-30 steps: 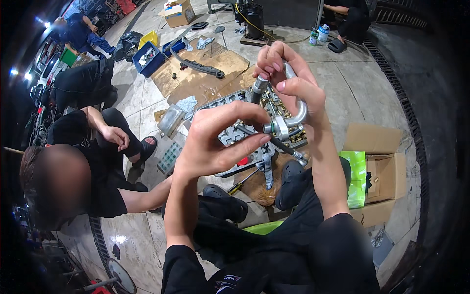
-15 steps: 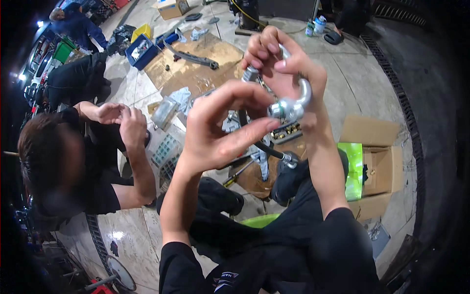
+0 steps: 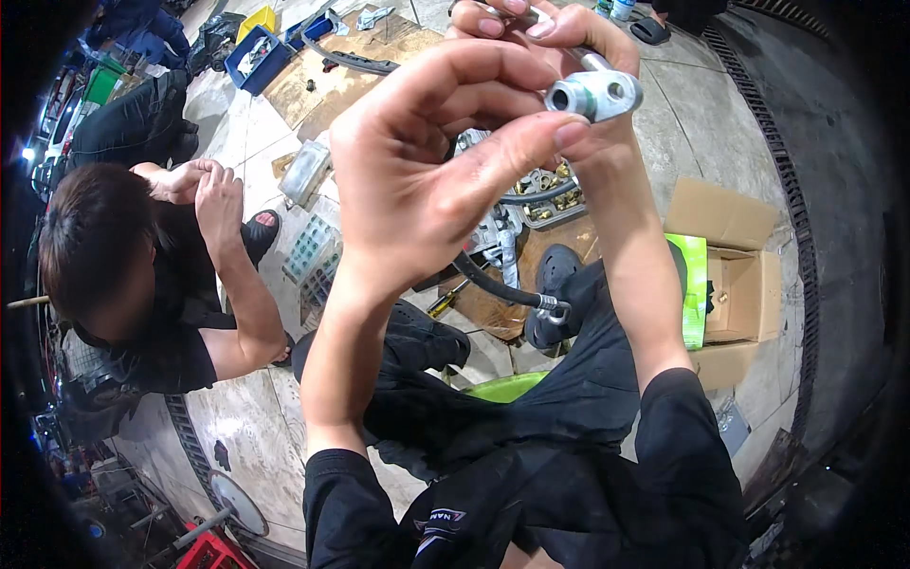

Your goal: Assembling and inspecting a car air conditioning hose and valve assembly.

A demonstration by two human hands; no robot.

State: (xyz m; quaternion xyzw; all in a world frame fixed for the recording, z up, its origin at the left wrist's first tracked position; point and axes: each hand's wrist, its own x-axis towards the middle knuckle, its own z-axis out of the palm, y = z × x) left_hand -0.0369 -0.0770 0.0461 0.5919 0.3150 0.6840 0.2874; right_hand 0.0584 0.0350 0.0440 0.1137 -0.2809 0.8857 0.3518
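Up close I hold a silver metal hose fitting (image 3: 614, 93) with a bent tube, a round bore, a small hole through its flange and a green ring round its neck. The thumb and fingers of my left hand (image 3: 427, 156) pinch the fitting near its bore. Higher up, my right hand (image 3: 592, 36) is closed round the bent tube, its fingertips partly cut off by the top edge. Below my hands hangs a black hose (image 3: 502, 287) with a metal end (image 3: 557, 308) over my shoe. My left hand hides part of the hose.
To the left a person (image 3: 180, 284) sits with both hands together. A case of brass fittings (image 3: 555, 204) and a compartment box with green rings (image 3: 313, 251) lie on the floor. An open cardboard box (image 3: 739, 294) is at right, a blue bin (image 3: 254, 62) far left.
Both my hands have risen with the fitting, which has turned so its bore and flange hole face me. The view has shifted, and the hanging hose shows more of its length.
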